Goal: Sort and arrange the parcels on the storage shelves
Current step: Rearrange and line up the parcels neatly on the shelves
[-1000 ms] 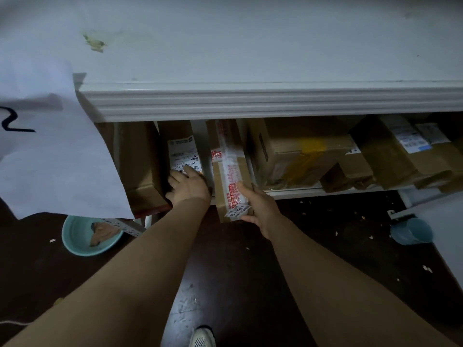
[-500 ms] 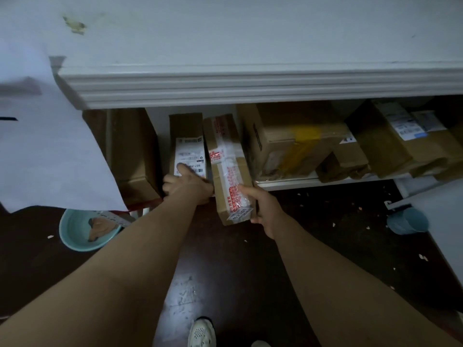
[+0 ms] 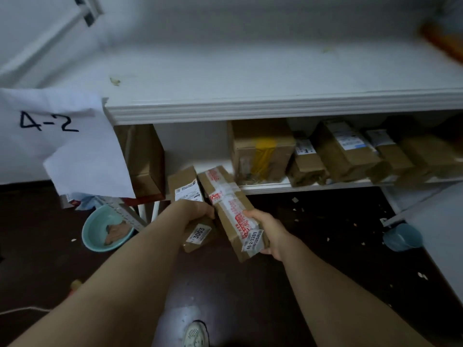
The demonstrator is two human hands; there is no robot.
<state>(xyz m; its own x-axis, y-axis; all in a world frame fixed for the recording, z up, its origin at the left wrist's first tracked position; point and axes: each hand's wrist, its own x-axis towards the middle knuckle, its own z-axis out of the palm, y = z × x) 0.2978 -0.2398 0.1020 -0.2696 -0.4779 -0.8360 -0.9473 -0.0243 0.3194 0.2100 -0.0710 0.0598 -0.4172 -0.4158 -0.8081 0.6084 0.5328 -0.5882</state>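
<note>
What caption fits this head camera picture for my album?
Left hand grips the 3003 parcel, right hand the red-taped parcel, before the lower shelf.

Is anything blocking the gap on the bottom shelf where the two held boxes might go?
Nothing visible does. Between the tall brown cardboard box and the yellow-taped brown carton only bare white shelf shows, behind the left hand's 3003-labelled brown parcel and the right hand's red-taped brown parcel.
</note>
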